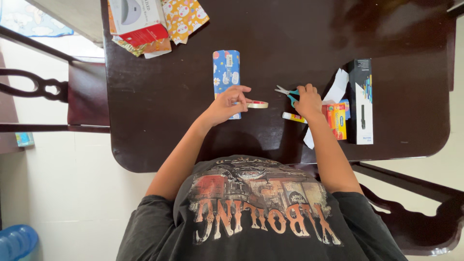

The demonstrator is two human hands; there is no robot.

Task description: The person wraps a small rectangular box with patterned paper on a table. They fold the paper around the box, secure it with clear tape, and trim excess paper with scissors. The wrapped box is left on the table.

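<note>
My left hand (226, 104) pinches a small roll of clear tape (258, 104) at its left side, just above the dark table. The hand lies over the near end of a box wrapped in blue patterned paper (226, 70). My right hand (307, 100) closes over the teal handles of a pair of scissors (285, 91), whose blades point left. A glue stick (291, 116) lies just below that hand.
A small orange and blue box (337, 122), white paper (337, 87) and a tall black box (361, 101) lie to the right. A white and red box (137, 19) and yellow patterned paper (186, 17) sit at the far left corner. Dark chairs (58, 92) stand at both sides.
</note>
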